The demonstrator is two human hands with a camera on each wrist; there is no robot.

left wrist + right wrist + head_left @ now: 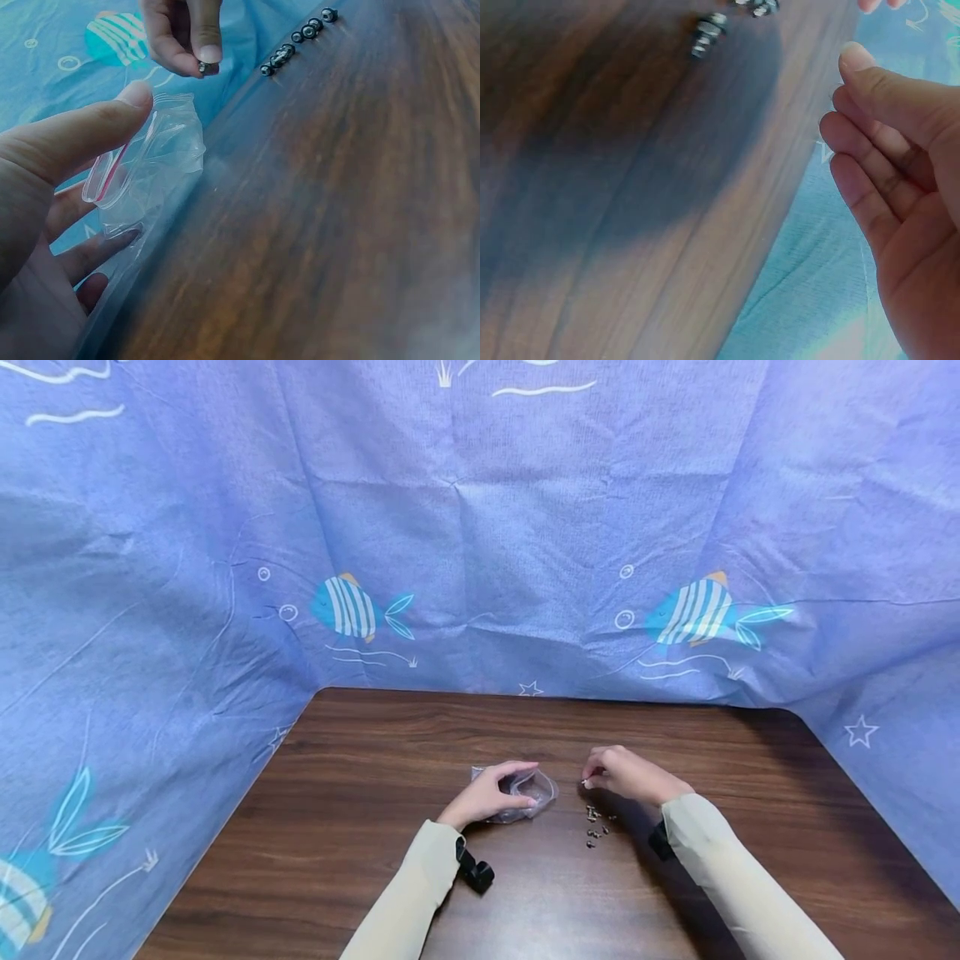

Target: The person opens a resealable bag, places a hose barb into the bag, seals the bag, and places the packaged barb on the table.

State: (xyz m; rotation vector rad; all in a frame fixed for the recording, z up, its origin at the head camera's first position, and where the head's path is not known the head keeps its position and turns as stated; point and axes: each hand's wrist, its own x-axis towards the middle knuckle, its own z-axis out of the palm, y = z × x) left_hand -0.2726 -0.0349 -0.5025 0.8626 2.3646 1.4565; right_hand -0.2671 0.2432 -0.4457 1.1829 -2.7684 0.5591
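My left hand (486, 794) holds a clear zip bag (545, 791) low over the table, thumb on one side and fingers on the other. In the left wrist view the bag (176, 150) gapes at its mouth, with a red line along the zip strip. To the right of the bag, my right hand (632, 774) pinches a small metal piece (202, 67) between thumb and fingertips; it looks like a screw. Several small metal screws (592, 815) lie loosely grouped on the table below the right hand. A closer look at one screw (707, 34) comes from the right wrist view.
A dark brown wooden table (360, 827) spreads under both hands. Blue fabric (525, 552) printed with fish hangs behind its far edge and along the sides. Black wrist straps with a camera (477, 870) show at the cuffs.
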